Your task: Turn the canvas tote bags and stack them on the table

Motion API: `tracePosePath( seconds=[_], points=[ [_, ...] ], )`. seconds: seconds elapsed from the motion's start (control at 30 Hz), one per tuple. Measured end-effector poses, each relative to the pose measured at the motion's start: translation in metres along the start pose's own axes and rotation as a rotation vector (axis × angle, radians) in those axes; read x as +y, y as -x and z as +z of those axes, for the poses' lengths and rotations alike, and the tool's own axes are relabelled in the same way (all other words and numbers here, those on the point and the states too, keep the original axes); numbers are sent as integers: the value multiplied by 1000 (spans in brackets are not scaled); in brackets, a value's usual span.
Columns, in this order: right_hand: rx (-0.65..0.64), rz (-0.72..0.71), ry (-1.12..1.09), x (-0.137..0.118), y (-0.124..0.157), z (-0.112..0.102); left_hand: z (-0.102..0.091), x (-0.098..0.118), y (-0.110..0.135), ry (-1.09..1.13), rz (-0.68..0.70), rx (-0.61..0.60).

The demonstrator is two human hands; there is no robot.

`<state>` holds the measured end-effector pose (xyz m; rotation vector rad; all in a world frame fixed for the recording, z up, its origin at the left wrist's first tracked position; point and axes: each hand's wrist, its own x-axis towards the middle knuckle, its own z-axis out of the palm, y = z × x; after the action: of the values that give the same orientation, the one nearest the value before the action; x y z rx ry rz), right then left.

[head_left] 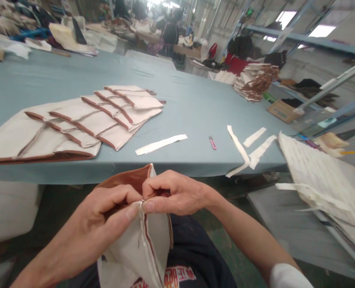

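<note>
Both hands pinch a cream fabric piece point(125, 244) with brown lining and a seam down its middle, held over my lap below the table edge. My left hand point(105, 216) is closed, thumb and forefinger gripping the top of the seam from the left. Touching it from the right, my right hand point(173, 192) is closed in a pinch on the same spot. The fingers cover part of the seam's top end. Behind them the brown lining point(132, 178) shows. Red lettering point(180, 273) is visible at the bottom, partly covered by the cloth.
Overlapping cream pieces with brown edges point(75, 120) lie on the blue-green table point(195, 104). Nearby are a white strip point(161, 144), small pink thread snips point(212, 143) and more strips point(239, 148). A cream stack point(253, 82) stands at the back right; a cream-covered board point(324, 180) is at right.
</note>
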<state>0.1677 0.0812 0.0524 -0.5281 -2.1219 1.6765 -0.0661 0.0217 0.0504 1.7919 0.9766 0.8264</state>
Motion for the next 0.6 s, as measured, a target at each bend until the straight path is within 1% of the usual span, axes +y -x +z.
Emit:
tracePosePath(
  seconds=[0.1, 0.17, 0.27, 0.33, 0.47, 0.6],
  points=[
    [41, 6, 42, 0, 1, 4, 1, -8, -3, 28, 25, 16],
    [75, 15, 71, -1, 1, 8, 1, -11, -4, 64, 31, -8],
    [116, 5, 81, -1, 3, 12, 1, -15, -4, 62, 2, -53],
    [127, -24, 82, -1, 4, 13, 1, -17, -2, 48, -18, -62],
    [129, -75, 137, -1, 6, 15, -1, -17, 2, 54, -22, -59],
    [171, -56, 245, -6, 8, 19, -4, -13, 5, -2, -11, -48]
  ],
)
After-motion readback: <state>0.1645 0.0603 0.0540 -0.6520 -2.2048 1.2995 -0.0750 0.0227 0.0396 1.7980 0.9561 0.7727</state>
